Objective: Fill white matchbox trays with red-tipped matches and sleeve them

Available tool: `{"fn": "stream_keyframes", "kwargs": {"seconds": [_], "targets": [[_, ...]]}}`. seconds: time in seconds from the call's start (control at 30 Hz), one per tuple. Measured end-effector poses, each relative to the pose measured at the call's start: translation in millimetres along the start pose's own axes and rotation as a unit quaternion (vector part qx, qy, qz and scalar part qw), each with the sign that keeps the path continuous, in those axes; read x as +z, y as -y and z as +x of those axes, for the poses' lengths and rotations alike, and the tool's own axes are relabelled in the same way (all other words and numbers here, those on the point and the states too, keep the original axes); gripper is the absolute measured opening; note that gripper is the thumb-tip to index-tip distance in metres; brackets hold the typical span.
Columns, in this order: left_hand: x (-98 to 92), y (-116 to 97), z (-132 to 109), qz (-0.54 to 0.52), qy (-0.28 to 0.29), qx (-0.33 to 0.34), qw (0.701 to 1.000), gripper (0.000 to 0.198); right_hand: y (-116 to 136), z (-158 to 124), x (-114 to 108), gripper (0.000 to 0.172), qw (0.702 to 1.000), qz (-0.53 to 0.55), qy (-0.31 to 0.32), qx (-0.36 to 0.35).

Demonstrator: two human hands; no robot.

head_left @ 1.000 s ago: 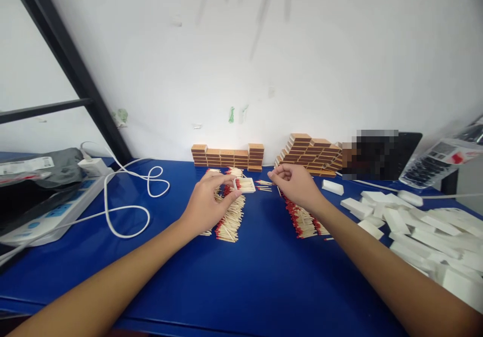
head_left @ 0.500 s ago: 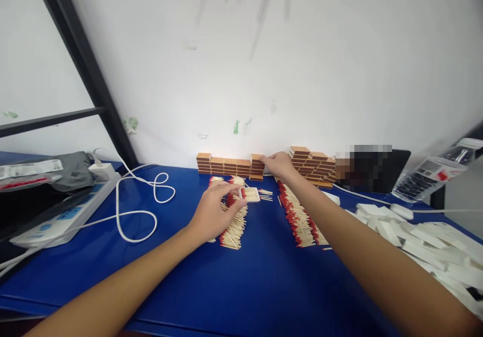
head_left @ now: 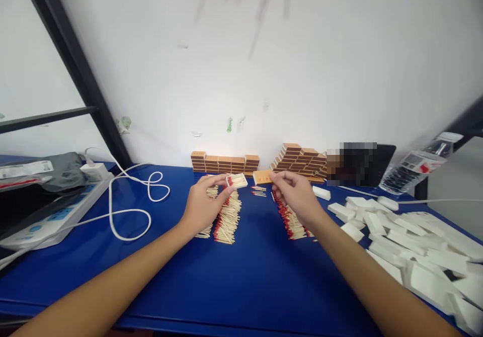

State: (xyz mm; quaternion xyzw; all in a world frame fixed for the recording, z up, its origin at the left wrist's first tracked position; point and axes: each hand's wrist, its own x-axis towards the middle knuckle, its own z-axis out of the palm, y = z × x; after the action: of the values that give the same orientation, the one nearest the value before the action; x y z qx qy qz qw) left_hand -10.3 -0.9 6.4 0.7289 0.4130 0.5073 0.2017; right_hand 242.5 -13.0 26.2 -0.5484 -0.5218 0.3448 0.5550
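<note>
My left hand (head_left: 206, 198) pinches a small white matchbox tray (head_left: 237, 181) with red-tipped matches lying in it. Just to its right, my right hand (head_left: 296, 193) grips an orange-brown matchbox sleeve (head_left: 263, 177) by its right end. A narrow gap separates tray and sleeve. Under my left hand lie rows of loose matches (head_left: 227, 221), and another pile of matches (head_left: 294, 221) is partly covered by my right hand. A few single matches (head_left: 258, 191) rest between them. Behind stand a low row of stacked matchboxes (head_left: 224, 164) and a taller stepped stack (head_left: 302, 161).
Many white matchbox trays (head_left: 407, 241) are heaped on the right of the blue table (head_left: 241, 286). A dark tablet (head_left: 372, 166) and a plastic bottle (head_left: 415, 163) stand behind them. On the left lie a white cable (head_left: 111, 203), a power strip (head_left: 56, 221) and grey plastic packaging (head_left: 68, 168).
My right hand has come away from the right end of the low row, toward me, with a sleeve in it. My left hand still holds the tray, slightly raised and tilted.
</note>
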Motion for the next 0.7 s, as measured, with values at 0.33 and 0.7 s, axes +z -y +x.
{"fn": "stream_keyframes", "kwargs": {"seconds": [0.33,0.7], "targets": [[1.4,3,2,-0.023,0.022,-0.024,0.999,0.039,-6,-16,12,0.059,0.998,-0.028,0.052,-0.013],[0.9,12,6,-0.044,0.063,-0.021,0.997,0.036,-8,-18,10,0.061,0.997,-0.008,0.071,-0.012]]}}
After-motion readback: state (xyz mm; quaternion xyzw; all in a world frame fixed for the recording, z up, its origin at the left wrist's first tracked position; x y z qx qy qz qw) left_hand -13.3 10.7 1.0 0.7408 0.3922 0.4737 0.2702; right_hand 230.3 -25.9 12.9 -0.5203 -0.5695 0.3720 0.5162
